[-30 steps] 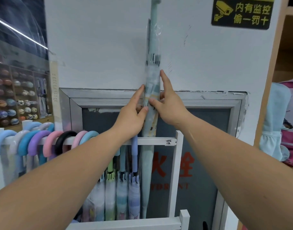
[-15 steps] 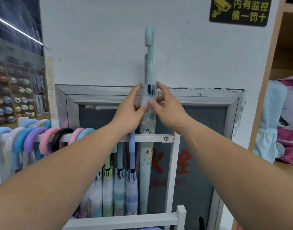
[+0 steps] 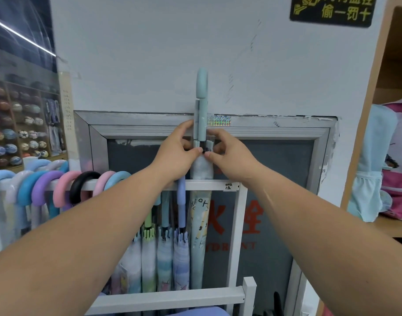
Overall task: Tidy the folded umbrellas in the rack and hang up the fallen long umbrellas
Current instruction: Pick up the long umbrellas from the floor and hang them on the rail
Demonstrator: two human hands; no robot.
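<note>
Pale teal long umbrella [image 3: 198, 236] stood upright at the right end of a white rack [image 3: 237, 224], its printed canopy passing behind the rack's top rail and running down to the lower rail. Its curved handle, seen edge-on, rose well above the top rail in front of a white wall [image 3: 138, 53]. Both hands met on the umbrella just under the handle, where a clear plastic sleeve and a black-and-white label wrapped it. The left hand [image 3: 175, 153] curled its fingers and thumb round that spot from the left; the right hand [image 3: 227, 156] pinched it from the right with its fingertips. Just left of the umbrella, several pastel umbrellas [image 3: 163, 258] hung down inside the rack. Further left, a row of hooked handles [image 3: 65, 188] in blue, purple, pink and black looped over the top rail. Behind the rack sat a grey metal frame [image 3: 264, 124] with red lettering on its dark panel. A black and yellow sign [image 3: 332, 12] hung at upper right. Shelves of small balls [image 3: 13, 133] filled the far left, and a pink bag [image 3: 398, 156] sat on a shelf at right.
</note>
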